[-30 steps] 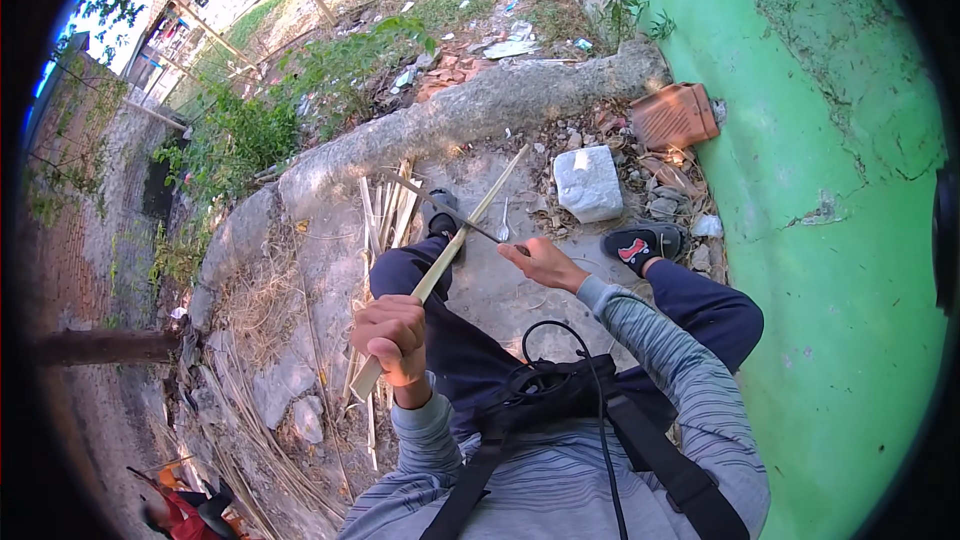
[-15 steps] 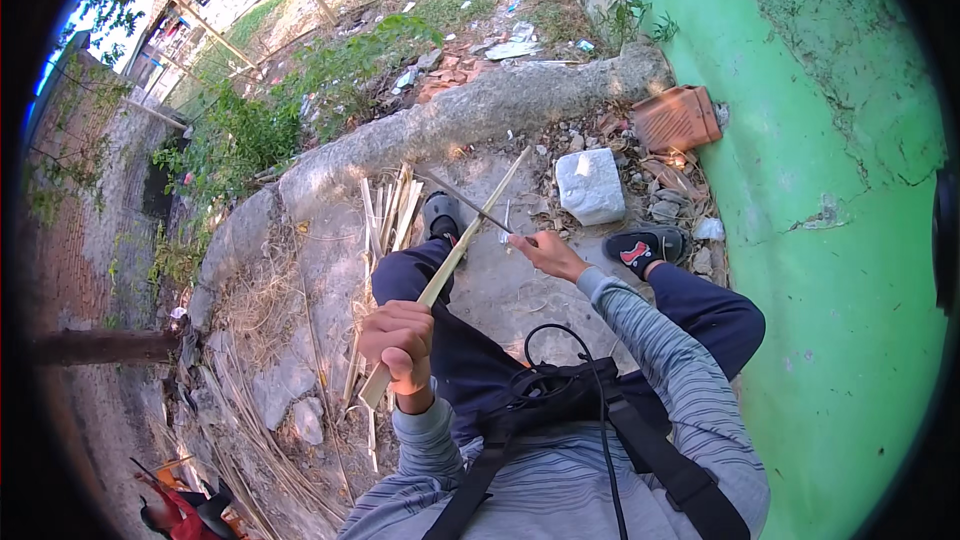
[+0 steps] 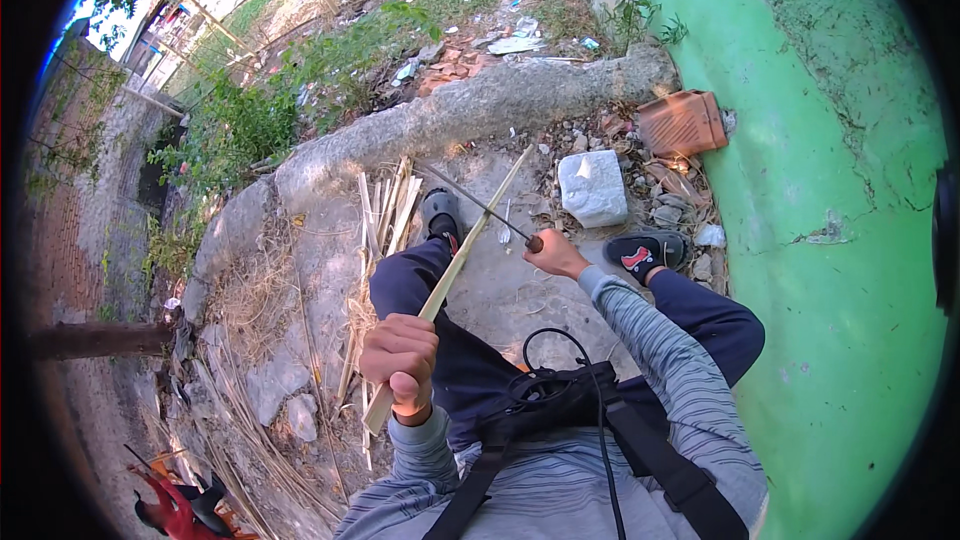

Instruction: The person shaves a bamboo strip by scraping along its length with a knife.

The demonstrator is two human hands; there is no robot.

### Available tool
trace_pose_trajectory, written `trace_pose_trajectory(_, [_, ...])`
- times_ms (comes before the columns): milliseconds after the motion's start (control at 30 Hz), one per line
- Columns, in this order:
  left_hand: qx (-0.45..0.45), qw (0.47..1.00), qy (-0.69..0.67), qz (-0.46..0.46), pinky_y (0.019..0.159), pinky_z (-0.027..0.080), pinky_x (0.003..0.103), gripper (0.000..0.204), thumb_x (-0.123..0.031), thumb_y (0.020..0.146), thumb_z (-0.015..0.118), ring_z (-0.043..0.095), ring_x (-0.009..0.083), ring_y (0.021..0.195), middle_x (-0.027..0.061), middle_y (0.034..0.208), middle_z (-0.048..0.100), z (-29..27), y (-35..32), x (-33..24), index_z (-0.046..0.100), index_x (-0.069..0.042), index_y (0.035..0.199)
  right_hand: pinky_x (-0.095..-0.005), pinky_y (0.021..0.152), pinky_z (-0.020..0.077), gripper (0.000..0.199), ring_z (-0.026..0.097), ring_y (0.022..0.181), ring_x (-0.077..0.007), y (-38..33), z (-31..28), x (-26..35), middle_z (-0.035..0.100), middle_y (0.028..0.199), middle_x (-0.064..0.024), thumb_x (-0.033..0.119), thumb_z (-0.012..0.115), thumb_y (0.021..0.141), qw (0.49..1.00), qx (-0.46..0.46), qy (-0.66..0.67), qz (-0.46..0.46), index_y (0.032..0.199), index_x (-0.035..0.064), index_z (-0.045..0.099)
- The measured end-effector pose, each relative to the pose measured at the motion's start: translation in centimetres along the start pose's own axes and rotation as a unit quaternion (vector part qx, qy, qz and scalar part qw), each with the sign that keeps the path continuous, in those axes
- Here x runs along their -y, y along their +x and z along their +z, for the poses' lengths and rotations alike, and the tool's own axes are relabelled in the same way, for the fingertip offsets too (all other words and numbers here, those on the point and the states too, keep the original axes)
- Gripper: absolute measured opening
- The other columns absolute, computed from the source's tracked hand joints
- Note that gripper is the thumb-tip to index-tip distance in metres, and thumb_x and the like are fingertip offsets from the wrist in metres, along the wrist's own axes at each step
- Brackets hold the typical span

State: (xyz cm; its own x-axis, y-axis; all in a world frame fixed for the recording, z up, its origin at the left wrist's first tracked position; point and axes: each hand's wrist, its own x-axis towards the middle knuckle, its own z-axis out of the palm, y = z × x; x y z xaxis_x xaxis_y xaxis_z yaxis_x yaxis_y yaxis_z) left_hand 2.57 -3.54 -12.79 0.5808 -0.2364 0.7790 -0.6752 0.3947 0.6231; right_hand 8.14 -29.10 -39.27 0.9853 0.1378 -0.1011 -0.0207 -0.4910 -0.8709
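My left hand (image 3: 400, 355) is wrapped round the lower part of a long pale slat (image 3: 458, 265), which looks like split bamboo. The slat slants up and away to the right, its thick end jutting out below my fist. My right hand (image 3: 556, 255) is closed on the dark wooden handle of a long thin-bladed knife (image 3: 510, 227). Its blade points up and to the left and crosses the slat beyond its middle. Whether the blade touches the slat I cannot tell.
A bundle of split strips (image 3: 388, 208) lies left of my left shoe (image 3: 441, 212). A white block (image 3: 592, 188) and an orange hollow brick (image 3: 683, 124) sit near the green wall (image 3: 820, 280). Long thin strips (image 3: 250, 440) cover the ground at lower left, near a person in red (image 3: 180, 510).
My right hand has drawn the knife a little back to the right, and more of its handle shows. My left hand and the slat have hardly moved.
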Motion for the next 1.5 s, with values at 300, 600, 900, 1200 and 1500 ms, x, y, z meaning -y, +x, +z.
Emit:
trace_pose_trajectory(300, [-0.022, 1.0, -0.004, 0.011, 0.036, 0.014, 0.027, 0.068, -0.041, 0.109, 0.048, 0.02, 0.0091, 0.03, -0.0045, 0.039, 0.027, -1.4, 0.1, -0.2, 0.028, -0.015, 0.049, -0.0446, 0.062, 0.047, 0.026, 0.061, 0.06, -0.0348, 1.7, 1.2, 2.3, 0.061, 0.064, -0.02, 0.023, 0.071, 0.078, 0.997, 0.036, 0.027, -0.063, 0.077, -0.0016, 0.064])
trace_pose_trajectory(600, [-0.076, 0.997, -0.006, 0.01, 0.035, 0.014, 0.025, 0.067, -0.04, 0.111, 0.042, 0.019, 0.0071, 0.03, -0.0061, 0.04, 0.025, -4.4, 0.1, 0.4, 0.026, -0.017, 0.051, -0.0437, 0.061, 0.0464, 0.023, 0.056, 0.056, -0.0296, 5.6, 1.8, -2.3, 0.062, 0.065, -0.0192, 0.021, 0.071, 0.079, 0.999, 0.01, -0.027, -0.021, 0.082, -0.0012, 0.066])
trace_pose_trajectory(900, [-0.066, 0.998, -0.013, 0.013, 0.034, 0.014, 0.024, 0.066, -0.041, 0.113, 0.038, 0.018, 0.0061, 0.03, -0.0067, 0.04, 0.024, -4.8, 1.2, 1.5, 0.024, -0.019, 0.051, -0.046, 0.062, 0.048, 0.024, 0.063, 0.062, -0.0359, 8.5, 1.6, -8.6, 0.063, 0.067, -0.0205, 0.025, 0.071, 0.078, 0.997, -0.031, -0.07, 0.018, 0.079, 0.0007, 0.068])
trace_pose_trajectory(1200, [-0.107, 0.994, 0.005, 0.008, 0.034, 0.015, 0.023, 0.063, -0.039, 0.113, 0.037, 0.016, 0.0052, 0.031, -0.0077, 0.041, 0.022, -7.9, 0.1, 0.1, 0.022, -0.019, 0.055, -0.0471, 0.063, 0.0486, 0.022, 0.064, 0.065, -0.039, 8.8, 3.4, -1.6, 0.064, 0.069, -0.0217, 0.023, 0.069, 0.079, 0.996, 0.065, -0.034, -0.049, 0.08, 0.0008, 0.067])
trace_pose_trajectory(1500, [-0.135, 0.991, -0.004, 0.005, 0.034, 0.014, 0.024, 0.063, -0.039, 0.114, 0.035, 0.015, 0.0052, 0.032, -0.0073, 0.041, 0.022, -8.2, -0.7, 0.5, 0.023, -0.019, 0.055, -0.0481, 0.072, 0.0536, 0.03, 0.07, 0.082, -0.0416, 10.1, 2.6, -9.5, 0.071, 0.083, -0.0237, 0.029, 0.072, 0.075, 0.986, -0.007, -0.109, 0.124, 0.089, 0.0024, 0.073])
